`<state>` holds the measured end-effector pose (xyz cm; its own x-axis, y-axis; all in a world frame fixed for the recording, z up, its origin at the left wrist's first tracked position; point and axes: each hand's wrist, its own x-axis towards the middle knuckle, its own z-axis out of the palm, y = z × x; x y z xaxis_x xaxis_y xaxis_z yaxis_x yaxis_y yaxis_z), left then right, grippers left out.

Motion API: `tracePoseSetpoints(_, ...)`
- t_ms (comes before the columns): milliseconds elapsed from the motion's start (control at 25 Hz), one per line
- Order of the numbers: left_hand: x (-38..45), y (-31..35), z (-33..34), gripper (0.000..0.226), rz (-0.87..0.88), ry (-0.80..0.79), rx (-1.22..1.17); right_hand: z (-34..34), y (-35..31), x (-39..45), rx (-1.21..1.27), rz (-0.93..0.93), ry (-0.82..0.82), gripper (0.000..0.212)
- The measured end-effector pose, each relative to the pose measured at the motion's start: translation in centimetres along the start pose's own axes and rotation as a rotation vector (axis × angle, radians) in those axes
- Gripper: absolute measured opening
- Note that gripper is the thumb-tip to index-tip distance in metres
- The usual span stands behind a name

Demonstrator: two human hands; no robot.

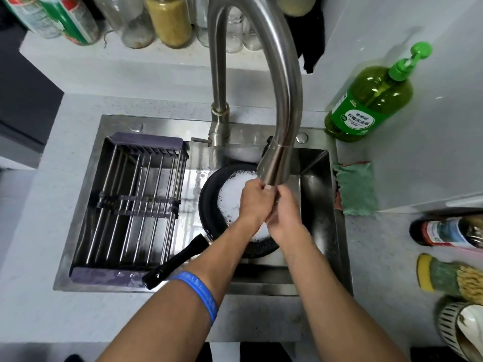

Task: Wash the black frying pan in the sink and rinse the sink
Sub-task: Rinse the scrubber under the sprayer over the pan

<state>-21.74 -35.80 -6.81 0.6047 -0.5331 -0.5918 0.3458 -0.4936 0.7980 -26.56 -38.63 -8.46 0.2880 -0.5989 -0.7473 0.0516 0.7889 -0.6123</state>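
Observation:
The black frying pan lies in the steel sink, its bowl full of white foam. Its long black handle points toward the sink's front left rim. Both my hands meet just under the spout of the tall steel faucet, above the pan. My left hand has its fingers curled, knuckles up. My right hand presses against it, fingers also curled. I see nothing held in either hand. My left forearm wears a blue wristband and hides part of the pan.
A metal drain rack spans the sink's left half. A green dish soap bottle stands at the back right, and a green cloth lies beside the sink. Sponges, a bottle and a bowl sit at the right edge; jars line the back ledge.

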Motion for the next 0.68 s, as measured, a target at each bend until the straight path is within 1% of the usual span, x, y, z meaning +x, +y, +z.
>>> tracePoseSetpoints(40,0.4,-0.1,0.1,0.021,0.013,0.019,0.1,-0.1,-0.1,-0.4,0.108,0.111,-0.006,0.036)
tracePoseSetpoints(80,0.3,0.1,0.3,0.034,0.045,-0.011,0.152,-0.4,-0.1,-0.3,0.154,0.172,-0.017,0.045)
tracePoseSetpoints(120,0.4,-0.2,-0.1,0.035,0.101,-0.031,0.235,-0.7,-0.2,-0.3,0.193,0.196,-0.023,0.047)
tracePoseSetpoints(160,1.0,-0.8,-0.4,0.027,0.238,-0.049,0.367,-0.9,-0.2,-0.2,0.199,0.186,-0.028,0.041)
tracePoseSetpoints(200,0.8,-0.8,-1.2,0.018,0.344,-0.062,0.541,-0.8,-0.2,-0.3,0.198,0.169,-0.049,0.031)
tracePoseSetpoints(240,1.4,-1.5,-1.8,0.011,0.413,-0.078,0.587,-0.6,-0.2,-0.3,0.161,0.161,-0.062,0.021)
tracePoseSetpoints(280,1.4,-1.9,-2.8,0.012,0.396,-0.079,0.501,-0.2,-0.2,-0.6,0.143,0.164,-0.09,0.016)
tracePoseSetpoints(320,1.5,-2.4,-3.6,0.018,0.336,-0.074,0.292,0.4,-0.1,-0.7,0.109,0.169,-0.12,0.017)
tracePoseSetpoints(400,1.3,-2.8,-4.7,0.027,0.17,-0.036,-0.265,1.4,0.1,-0.7,0.02,0.176,-0.17,0.022)
tracePoseSetpoints(440,1.0,-3.1,-5.3,0.027,0.11,-0.038,-0.43,1.9,0.2,-0.9,-0.013,0.171,-0.187,0.022)
tracePoseSetpoints(480,0.9,-3.3,-5.9,0.026,0.079,-0.061,-0.493,2.2,0.4,-0.8,-0.048,0.157,-0.205,0.021)
tracePoseSetpoints(520,0.7,-3.3,-6.4,0.026,0.075,-0.089,-0.485,2.4,0.5,-0.9,-0.067,0.148,-0.225,0.02)
tracePoseSetpoints(600,0.2,-3.4,-6.7,0.031,0.172,-0.152,-0.356,1.8,0.2,-0.8,-0.078,0.127,-0.264,0.021)
tracePoseSetpoints(640,0.1,-3.7,-6.4,0.033,0.247,-0.165,-0.3,1.2,-0.2,-0.8,-0.127,0.094,-0.262,0.024)
tracePoseSetpoints(680,-0.2,-3.7,-6.0,0.03,0.296,-0.147,-0.268,0.5,-0.5,-0.6,-0.236,0.034,-0.241,0.024)
